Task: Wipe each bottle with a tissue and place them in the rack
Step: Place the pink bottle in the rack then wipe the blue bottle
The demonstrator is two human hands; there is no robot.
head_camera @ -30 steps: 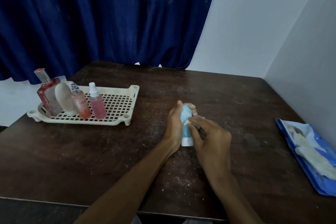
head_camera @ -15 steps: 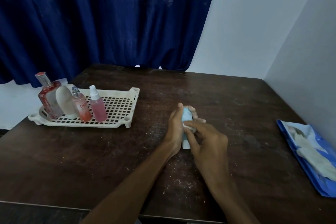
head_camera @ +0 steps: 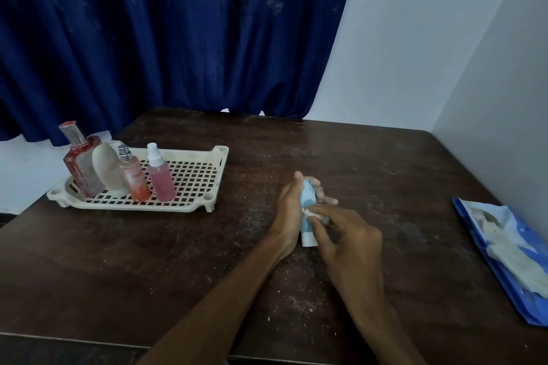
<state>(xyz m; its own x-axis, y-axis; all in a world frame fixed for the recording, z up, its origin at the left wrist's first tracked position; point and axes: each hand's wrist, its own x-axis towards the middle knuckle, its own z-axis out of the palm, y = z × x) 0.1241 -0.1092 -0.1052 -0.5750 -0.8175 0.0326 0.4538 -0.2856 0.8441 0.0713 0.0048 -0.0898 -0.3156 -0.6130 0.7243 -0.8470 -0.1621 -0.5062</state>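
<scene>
1. The light-blue bottle [head_camera: 307, 201] is at mid-table, right in front of me. It is not in the rack yet. Its long axis runs roughly away from me. The white cap end is near and low, the blue end far and up. I can't tell whether the cap touches the table [head_camera: 148, 261].
2. My left hand [head_camera: 287, 210] is wrapped round the bottle from its left side, with the fingers curled behind it.
3. My right hand [head_camera: 351, 235] pinches a small wad of tissue [head_camera: 311, 213] against the middle of the bottle's body. Both hands are together on the one item. My read is that I'm mid-wipe.
4. The key relation is that the cream rack [head_camera: 189, 152] lies to the left of the hands and slightly farther back, well apart from them. The left hand is on the near side and already has the grip, so I judge it makes the transfer. The right hand only needs to let go.
5. Four bottles stand in the rack, all crowded at its left end: a red square perfume bottle [head_camera: 80, 163], an oval frosted bottle [head_camera: 106, 169], an orange spray bottle [head_camera: 133, 179] and a pink spray bottle [head_camera: 160, 179]. The right half of the grid is free, and it is also the end nearest the hands.
6. The blue tissue pack [head_camera: 504, 261] sits at the far right edge of the table, clear of the path.
</scene>
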